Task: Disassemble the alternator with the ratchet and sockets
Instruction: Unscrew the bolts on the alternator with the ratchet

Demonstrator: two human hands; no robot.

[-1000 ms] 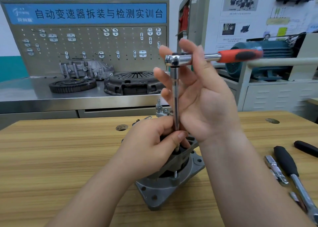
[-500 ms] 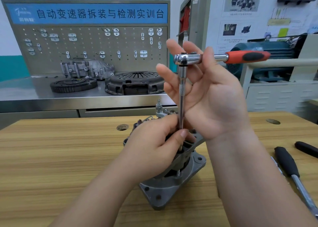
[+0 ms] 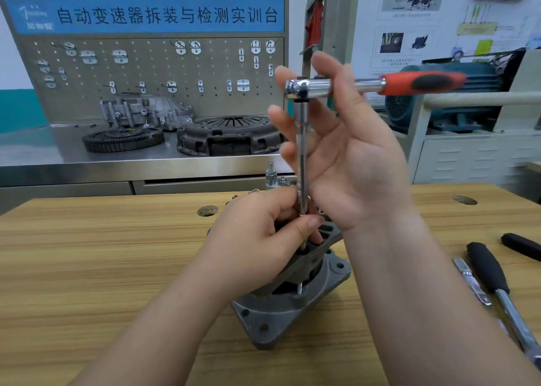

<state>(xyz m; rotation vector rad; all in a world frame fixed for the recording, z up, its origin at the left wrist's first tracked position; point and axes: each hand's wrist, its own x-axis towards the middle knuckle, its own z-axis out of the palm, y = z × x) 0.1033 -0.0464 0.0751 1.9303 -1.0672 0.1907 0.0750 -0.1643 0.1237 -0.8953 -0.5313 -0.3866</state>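
A person took apart an alternator [image 3: 292, 306] standing mid-counter [image 3: 102, 253]. An extension bar [image 3: 301, 157] rose upright from its top toward 12 o'clock, and the left hand [image 3: 257, 239] had its fingers pinched round the bar's lower end. The right hand [image 3: 351, 163], nearer the ratchet [image 3: 310, 88], was raised, its fingers spread and nearly straight against head and bar. The orange handle pointed to 3 o'clock. The next turn likely needed the bar kept plumb.

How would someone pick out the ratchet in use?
On the wooden table stands the alternator. From it a thin bar rises to the ratchet, level at the right hand. Its grip is orange and black; the tools lying at right have all-black grips.
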